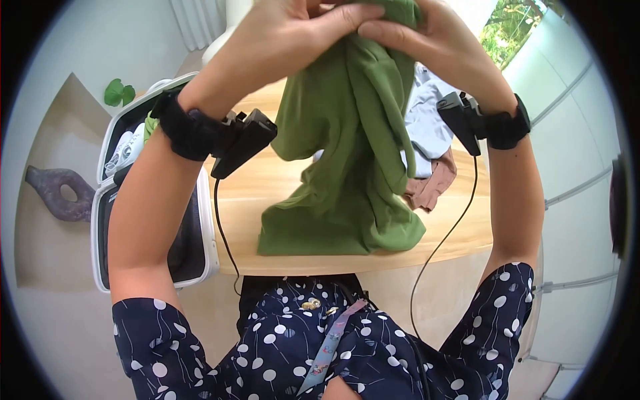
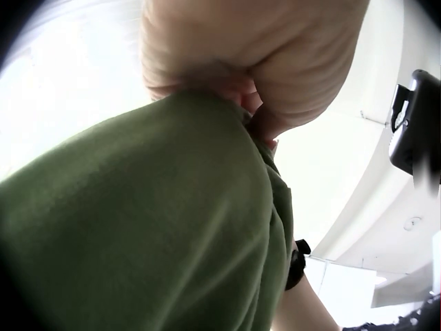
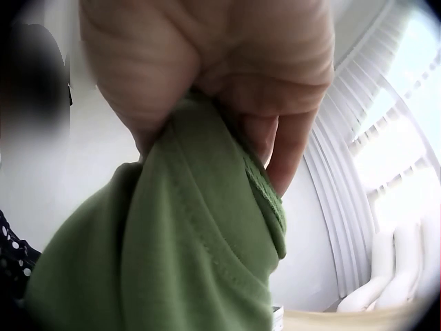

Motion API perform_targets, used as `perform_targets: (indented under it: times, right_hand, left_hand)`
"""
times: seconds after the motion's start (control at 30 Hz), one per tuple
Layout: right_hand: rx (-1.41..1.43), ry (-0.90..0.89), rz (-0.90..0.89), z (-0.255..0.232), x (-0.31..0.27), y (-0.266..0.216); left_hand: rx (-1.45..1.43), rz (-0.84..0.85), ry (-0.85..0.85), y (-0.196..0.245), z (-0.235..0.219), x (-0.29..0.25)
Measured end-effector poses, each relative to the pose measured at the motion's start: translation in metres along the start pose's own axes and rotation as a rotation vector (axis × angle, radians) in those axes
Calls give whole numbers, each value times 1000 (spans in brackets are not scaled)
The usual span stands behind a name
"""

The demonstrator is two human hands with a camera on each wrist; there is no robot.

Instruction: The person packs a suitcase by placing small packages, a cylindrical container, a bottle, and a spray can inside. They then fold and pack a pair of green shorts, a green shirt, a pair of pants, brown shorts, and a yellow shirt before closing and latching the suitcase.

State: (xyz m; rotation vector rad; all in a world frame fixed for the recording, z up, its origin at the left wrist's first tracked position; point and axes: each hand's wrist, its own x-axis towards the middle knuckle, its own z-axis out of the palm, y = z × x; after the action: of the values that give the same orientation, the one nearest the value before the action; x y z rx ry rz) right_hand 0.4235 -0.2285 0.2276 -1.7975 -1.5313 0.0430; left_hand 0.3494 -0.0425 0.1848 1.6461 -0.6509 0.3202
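The green garment point(image 1: 343, 127) hangs lengthwise from the hands point(image 1: 297, 30) point(image 1: 440, 37) to the table point(image 1: 247, 193).

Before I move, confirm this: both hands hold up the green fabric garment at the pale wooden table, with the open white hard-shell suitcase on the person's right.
The head view shows the suitcase on the person's left, not right; left hand and right hand do hold up the garment at the table.
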Motion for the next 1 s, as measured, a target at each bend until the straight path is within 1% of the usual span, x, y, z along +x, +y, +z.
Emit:
perform_targets:
  times: [0.03, 0.1, 0.13, 0.17, 0.2, 0.23, 0.27, 0.3, 0.37, 0.4, 0.43, 0.5, 0.53, 0.57, 0.63, 0.67, 0.7, 0.77, 0.8, 0.83, 0.9, 0.93, 1.0]
  right_hand:
    - [-155, 94, -74, -2, 9, 6]
    - [-179, 133, -112, -6, 9, 7]
    - [-187, 136, -126, -8, 11, 1]
    - [-230, 203, -104, -9, 11, -6]
    - [-271, 270, -79, -10, 10, -13]
    - [-276, 275, -87, -11, 10, -18]
    - [-311, 313, -80, -10, 11, -23]
    - [-345, 349, -72, -9, 11, -27]
    - [-367, 364, -61, -5, 12, -34]
    - [-386, 379, -45, -3, 12, -36]
    - [-387, 375, -48, -2, 12, -39]
    - [-429, 386, -42, 2, 12, -43]
    - [-429, 382, -44, 5, 11, -45]
    - [-488, 433, -116, 7, 8, -47]
    - [-547, 483, -189, 7, 9, -46]
    - [-465, 455, -166, 3, 11, -42]
    - [-384, 427, -145, 0, 13, -40]
    - [-389, 410, -174, 0, 11, -47]
    - [-392, 389, -201, 2, 9, -50]
    - [-390, 385, -200, 6, 8, -52]
    - [-507, 470, -221, 12, 11, -53]
    - [-545, 498, -227, 11, 13, -54]
    - [-536, 476, -208, 9, 13, -53]
  left_hand:
    - [10, 11, 5, 8, -3, -1]
    - [146, 33, 210, 19, -1, -9]
    - [124, 49, 220, 20, -2, -13]
    - [133, 60, 220, 21, -1, -17]
    - [226, 47, 248, 21, 3, -24]
    - [318, 33, 275, 22, 7, -30]
    - [438, 116, 238, 16, 7, -34]
    - [442, 122, 240, 7, 5, -37]
    - [468, 190, 331, -9, -1, -39]
    - [493, 220, 335, -15, -6, -38]
    - [493, 221, 340, -12, -2, -37]
    - [428, 345, 509, -9, 7, -34]
    - [299, 328, 503, -8, 11, -33]
    - [169, 313, 501, -7, 14, -32]
    - [527, 632, 640, -11, 12, -30]
    - [660, 471, 624, -10, 11, -40]
    - [661, 473, 624, -13, 9, -41]
    - [653, 457, 529, -15, 8, -42]
    - [537, 384, 541, -17, 10, -44]
    - [536, 381, 544, -14, 11, -47]
    - [308, 229, 433, -7, 9, -47]
    - [307, 226, 436, -8, 8, -48]
    - [549, 352, 323, -12, 6, -49]
